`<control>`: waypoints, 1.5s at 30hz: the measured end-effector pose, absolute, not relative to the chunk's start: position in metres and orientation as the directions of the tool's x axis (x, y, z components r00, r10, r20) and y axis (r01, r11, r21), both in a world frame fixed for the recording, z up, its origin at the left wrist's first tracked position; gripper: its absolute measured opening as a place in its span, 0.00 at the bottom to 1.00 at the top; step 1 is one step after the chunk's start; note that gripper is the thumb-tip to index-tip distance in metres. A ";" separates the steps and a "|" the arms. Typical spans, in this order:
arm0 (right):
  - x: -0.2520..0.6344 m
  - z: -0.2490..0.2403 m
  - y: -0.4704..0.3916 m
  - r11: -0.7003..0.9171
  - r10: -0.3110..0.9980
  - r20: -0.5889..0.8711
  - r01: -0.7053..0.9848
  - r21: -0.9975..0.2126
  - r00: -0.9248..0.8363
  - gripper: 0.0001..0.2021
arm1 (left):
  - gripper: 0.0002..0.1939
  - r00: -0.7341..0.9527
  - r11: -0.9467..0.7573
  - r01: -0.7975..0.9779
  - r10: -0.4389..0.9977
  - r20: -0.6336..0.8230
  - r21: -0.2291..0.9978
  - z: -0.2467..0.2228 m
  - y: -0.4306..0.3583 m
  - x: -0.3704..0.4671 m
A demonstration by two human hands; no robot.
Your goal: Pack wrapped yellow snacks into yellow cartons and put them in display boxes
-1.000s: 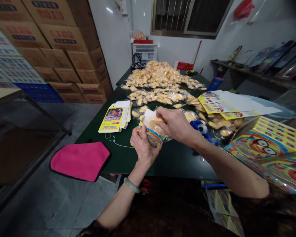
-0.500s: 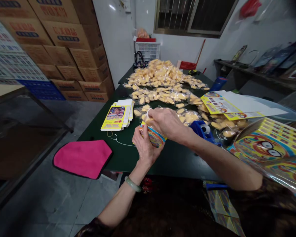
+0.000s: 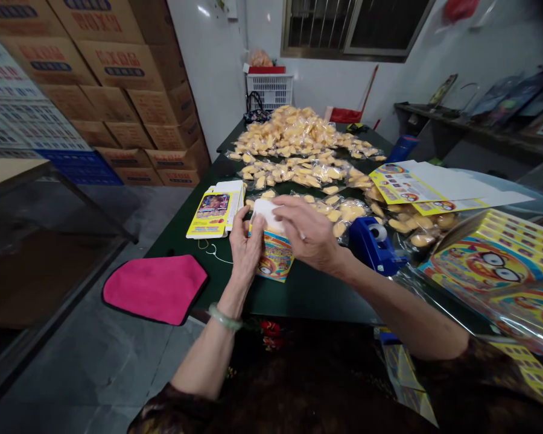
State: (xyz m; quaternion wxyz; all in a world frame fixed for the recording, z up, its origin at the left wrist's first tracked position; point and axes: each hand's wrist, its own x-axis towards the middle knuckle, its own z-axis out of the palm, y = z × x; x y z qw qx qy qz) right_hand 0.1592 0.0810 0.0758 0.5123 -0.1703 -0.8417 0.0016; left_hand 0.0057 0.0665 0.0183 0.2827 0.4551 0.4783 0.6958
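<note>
Above the near edge of the dark green table I hold a small printed carton (image 3: 275,256), yellow, blue and orange, with a white flap (image 3: 269,215) at its top. My left hand (image 3: 245,246) grips the carton's left side, thumb on its front near the flap. Bent fingers of my right hand (image 3: 311,234) lie against the flap's right side; their tips are partly hidden. Left of the hands lies a pile of flattened yellow-and-white cartons (image 3: 215,211). Just beyond the hands are clear bags of yellow pieces (image 3: 344,214). A blue tape dispenser (image 3: 374,246) stands right of my right hand.
A large heap of bagged yellow pieces (image 3: 294,135) covers the far table. Printed sheets (image 3: 407,184) and bigger display boxes (image 3: 489,262) are at the right. A pink cloth (image 3: 156,289) hangs over the left edge. Brown cardboard boxes (image 3: 117,66) are stacked by the wall.
The carton has turned more upright, and its white flap now shows broadly. My left hand has shifted left and up along its side. My right hand has moved slightly right, its fingers less closed.
</note>
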 end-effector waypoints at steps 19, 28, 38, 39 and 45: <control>0.181 0.030 0.083 -0.092 0.930 0.067 -0.404 -0.910 -0.361 0.19 | 0.14 -0.625 -0.497 0.056 0.659 0.419 0.866 0.007 0.046 0.023; 0.166 0.040 0.087 -0.098 0.953 0.021 -0.375 -0.922 -0.301 0.04 | 0.05 -0.339 -0.471 -0.221 0.858 0.385 0.854 0.020 0.050 0.006; 0.176 0.027 0.084 0.123 0.907 0.223 -0.282 -0.951 -0.358 0.14 | 0.11 -0.297 -0.618 -0.115 0.768 0.567 0.778 0.015 0.048 0.000; 0.176 0.028 0.083 0.153 0.905 0.237 -0.252 -0.956 -0.352 0.14 | 0.08 -0.279 -0.611 -0.083 0.773 0.571 0.787 0.016 0.048 -0.002; 0.174 0.028 0.080 0.363 0.881 0.363 -0.058 -0.930 -0.304 0.10 | 0.10 -0.117 -0.509 0.056 0.851 0.512 0.859 0.030 0.044 -0.016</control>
